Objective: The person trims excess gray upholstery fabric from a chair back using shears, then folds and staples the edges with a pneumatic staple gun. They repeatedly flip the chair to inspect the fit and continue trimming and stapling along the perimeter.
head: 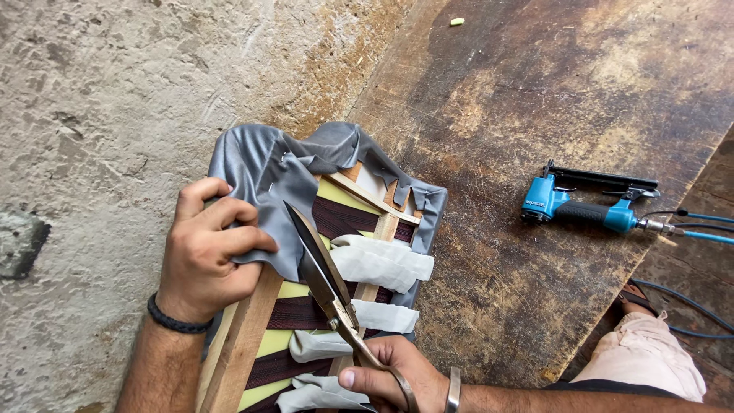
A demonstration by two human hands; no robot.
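The left hand [205,252], with a dark band at its wrist, is curled tight on a fold of grey fabric [267,172], thumb and fingers pinching the cloth at its 7 o'clock edge and pulling it over the side of a wooden seat frame [243,336]. The right hand [390,373], coming in from 5 o'clock with a metal bangle on the wrist, is closed around the brass-coloured handles of a pair of scissors [321,268]; the blades lie nearly together and point toward 11 o'clock, their tip resting just beside the gathered fabric. The frame lies tilted on the worn wooden tabletop [535,115], its far end toward 12 o'clock wrapped in the grey cloth, with yellow foam and dark webbing showing between the rails and white fabric strips [382,264] folded over the right rail. Well apart, at 3 o'clock, a blue pneumatic stapler [585,206] rests on the tabletop with its blue hose running off the right edge. To the left lies a rough concrete floor [99,99].
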